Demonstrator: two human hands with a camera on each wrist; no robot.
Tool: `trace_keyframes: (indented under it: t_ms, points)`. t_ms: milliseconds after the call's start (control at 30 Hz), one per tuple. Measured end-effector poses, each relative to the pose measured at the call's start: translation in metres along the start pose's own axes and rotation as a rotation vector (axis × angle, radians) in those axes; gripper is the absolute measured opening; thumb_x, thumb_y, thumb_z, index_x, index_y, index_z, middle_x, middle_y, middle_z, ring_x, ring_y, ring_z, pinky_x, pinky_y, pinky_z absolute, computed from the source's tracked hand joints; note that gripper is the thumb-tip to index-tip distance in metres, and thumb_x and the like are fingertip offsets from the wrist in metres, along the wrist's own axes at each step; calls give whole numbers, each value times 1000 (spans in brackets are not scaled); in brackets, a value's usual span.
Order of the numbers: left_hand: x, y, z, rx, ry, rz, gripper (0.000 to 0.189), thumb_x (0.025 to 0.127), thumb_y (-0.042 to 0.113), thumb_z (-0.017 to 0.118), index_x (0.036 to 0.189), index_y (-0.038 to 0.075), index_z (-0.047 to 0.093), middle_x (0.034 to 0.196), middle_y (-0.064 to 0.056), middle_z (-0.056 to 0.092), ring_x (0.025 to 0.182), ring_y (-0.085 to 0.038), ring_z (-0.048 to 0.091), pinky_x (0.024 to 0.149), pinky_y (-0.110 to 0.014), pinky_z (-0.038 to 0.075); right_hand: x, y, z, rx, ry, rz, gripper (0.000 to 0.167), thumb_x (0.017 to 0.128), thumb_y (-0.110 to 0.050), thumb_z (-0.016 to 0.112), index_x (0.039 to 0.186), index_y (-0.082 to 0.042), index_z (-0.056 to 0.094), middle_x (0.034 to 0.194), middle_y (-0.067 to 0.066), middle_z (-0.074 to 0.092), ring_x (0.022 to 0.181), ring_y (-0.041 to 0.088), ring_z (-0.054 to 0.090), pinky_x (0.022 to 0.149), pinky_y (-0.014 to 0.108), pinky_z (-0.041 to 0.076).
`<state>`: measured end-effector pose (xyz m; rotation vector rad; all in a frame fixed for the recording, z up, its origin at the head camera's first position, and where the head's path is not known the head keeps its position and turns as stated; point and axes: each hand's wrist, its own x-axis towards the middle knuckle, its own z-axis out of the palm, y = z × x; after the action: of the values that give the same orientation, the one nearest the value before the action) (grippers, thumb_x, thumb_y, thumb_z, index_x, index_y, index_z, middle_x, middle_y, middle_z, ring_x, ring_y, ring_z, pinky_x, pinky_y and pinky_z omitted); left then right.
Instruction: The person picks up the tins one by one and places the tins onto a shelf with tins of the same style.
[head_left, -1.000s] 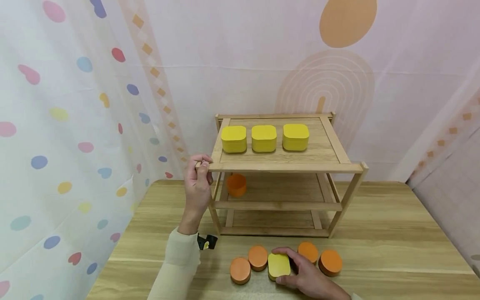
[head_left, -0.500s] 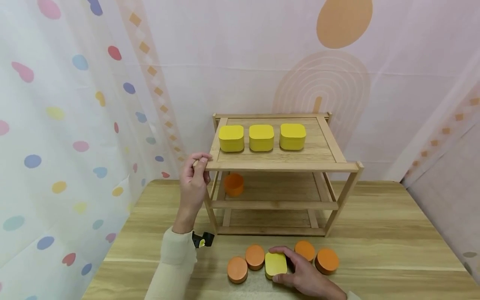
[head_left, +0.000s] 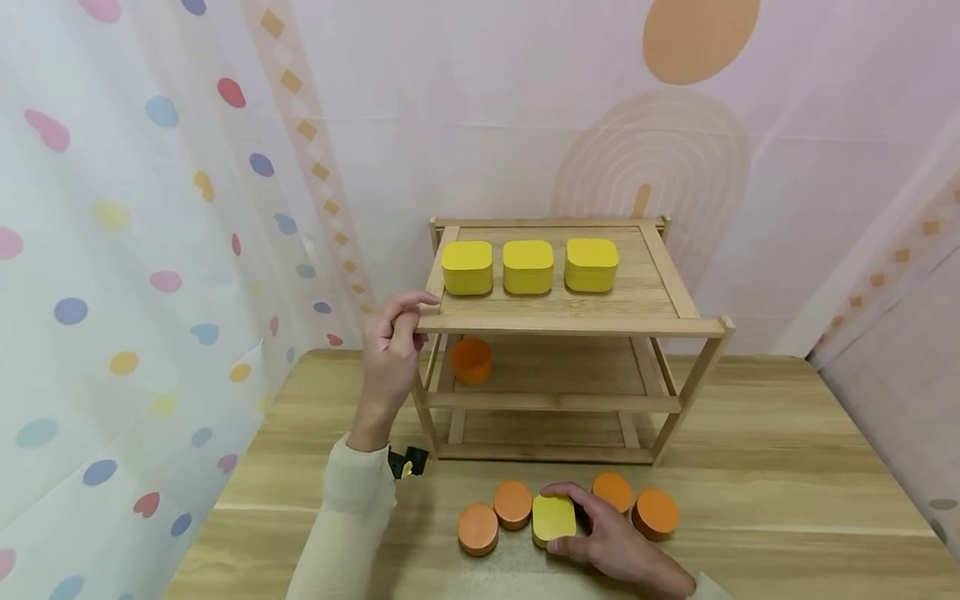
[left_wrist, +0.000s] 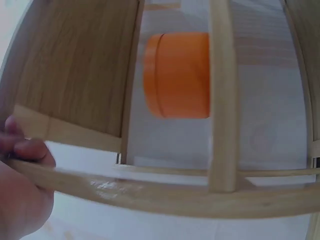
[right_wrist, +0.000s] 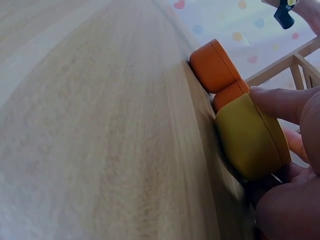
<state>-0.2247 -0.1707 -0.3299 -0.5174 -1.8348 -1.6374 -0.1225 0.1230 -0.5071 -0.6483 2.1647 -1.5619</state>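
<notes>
My left hand (head_left: 392, 350) grips the front left corner of a three-tier wooden shelf rack (head_left: 555, 402). In the left wrist view its fingers (left_wrist: 35, 150) lie around the rack's rail at the top corner. On the table, my right hand (head_left: 607, 537) holds a yellow rounded-square box (head_left: 553, 518) between thumb and fingers. The right wrist view shows that yellow box (right_wrist: 252, 137) close up, low against the tabletop. Two light orange round tins (head_left: 477, 529) stand to its left. Two deeper orange round tins (head_left: 656, 513) stand to its right, behind the hand.
Three yellow boxes (head_left: 528, 267) stand in a row on the rack's top tier. An orange round tin (head_left: 472, 361) is at the left of the middle tier. The wooden table (head_left: 787, 467) reaches back to a patterned curtain (head_left: 465, 108).
The head view shifts slightly. My left hand's forefinger has straightened a little over the top tier's corner. My right hand stays on the yellow box, which has not visibly moved on the table.
</notes>
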Motion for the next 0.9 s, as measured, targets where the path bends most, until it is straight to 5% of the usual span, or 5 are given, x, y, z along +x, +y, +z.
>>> trace_keyframes:
  t_ms: [367,633,900]
  points:
    - [0,-6,6,-35,57,43,27,96,-3,38,85,-5,62,71,1,54,50,-14,37,48,-22,34,2,-2,0,-10,17,28,57,88,-27,75,138,-16,52,128,9,57,99,14,55,84,24,46]
    - [-1,-6,6,-51,58,63,26,97,-3,38,85,-6,61,69,1,52,48,-12,37,46,-22,33,1,-6,-1,-16,29,72,58,87,-32,75,138,-17,52,135,7,55,109,18,54,88,24,46]
    - [-2,-7,6,-55,55,78,26,96,-3,38,84,-5,61,67,2,51,48,-12,38,46,-22,34,2,-9,0,49,17,63,59,87,-25,76,139,-11,51,130,11,57,100,17,58,83,25,49]
